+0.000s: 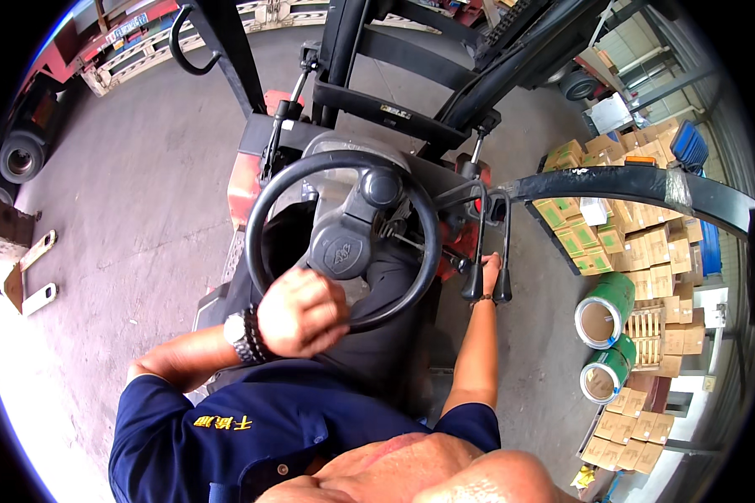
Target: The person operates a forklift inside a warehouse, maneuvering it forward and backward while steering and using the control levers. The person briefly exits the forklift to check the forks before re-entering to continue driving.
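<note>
I am seated at the controls of a forklift. Its black steering wheel (432,243) is in front of me, with a round hub in the middle. My left hand (304,312), a dark watch on its wrist, is closed over the lower left of the rim. To the right of the wheel stand two black-knobbed levers, a left lever (472,283) and a right lever (502,287). My right hand (489,270), with a bracelet at the wrist, is in between and partly behind their knobs. Its fingers are mostly hidden, so its grip on either lever does not show.
The forklift's dark mast (394,113) rises ahead. Stacked cardboard boxes (637,251) and two green drums, a far one (617,293) and a near one (621,356), stand at right. A pallet truck's fork (40,299) points in at left. A large vehicle's wheel (21,157) is at far left.
</note>
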The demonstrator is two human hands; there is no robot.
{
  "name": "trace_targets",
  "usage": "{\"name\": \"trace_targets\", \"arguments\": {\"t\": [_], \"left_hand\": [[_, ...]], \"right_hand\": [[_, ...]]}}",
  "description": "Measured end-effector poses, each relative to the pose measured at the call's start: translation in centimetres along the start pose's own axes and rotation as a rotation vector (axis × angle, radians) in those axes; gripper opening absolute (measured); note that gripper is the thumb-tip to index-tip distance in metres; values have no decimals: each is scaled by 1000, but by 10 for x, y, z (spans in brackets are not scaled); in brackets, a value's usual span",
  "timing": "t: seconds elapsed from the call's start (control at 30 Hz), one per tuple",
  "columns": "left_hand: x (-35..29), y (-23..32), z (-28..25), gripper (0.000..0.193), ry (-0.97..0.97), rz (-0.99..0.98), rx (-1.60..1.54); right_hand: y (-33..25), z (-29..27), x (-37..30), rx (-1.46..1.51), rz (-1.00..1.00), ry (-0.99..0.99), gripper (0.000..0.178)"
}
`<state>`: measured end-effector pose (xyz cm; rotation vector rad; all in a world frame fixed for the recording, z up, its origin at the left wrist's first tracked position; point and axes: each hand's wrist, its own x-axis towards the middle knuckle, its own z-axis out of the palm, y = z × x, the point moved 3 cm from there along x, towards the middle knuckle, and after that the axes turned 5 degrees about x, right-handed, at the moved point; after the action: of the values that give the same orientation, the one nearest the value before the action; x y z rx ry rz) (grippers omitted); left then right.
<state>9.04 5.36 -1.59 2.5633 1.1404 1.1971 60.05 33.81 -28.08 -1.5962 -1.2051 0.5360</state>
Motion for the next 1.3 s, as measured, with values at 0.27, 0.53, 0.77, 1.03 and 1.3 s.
{"name": "trace_targets", "arguments": {"t": [0.27,0.53,0.77,1.03,1.3], "left_hand": [[131,-36,-53,54,235,-12,196],[160,-69,-24,20,185,28,261],[151,-91,-26,13,169,-77,335],[92,-67,-11,22,281,-305,421],[54,-45,-48,30,361,-358,330]], "right_hand": [[-14,-8,75,-348,-103,112,28],[-95,48,-85,-90,-263,-98,26],[-66,48,-44,325,-4,-37,57],[-100,56,-2,154,183,-28,47],[-114,119,79,-540,-68,60,50]]}}
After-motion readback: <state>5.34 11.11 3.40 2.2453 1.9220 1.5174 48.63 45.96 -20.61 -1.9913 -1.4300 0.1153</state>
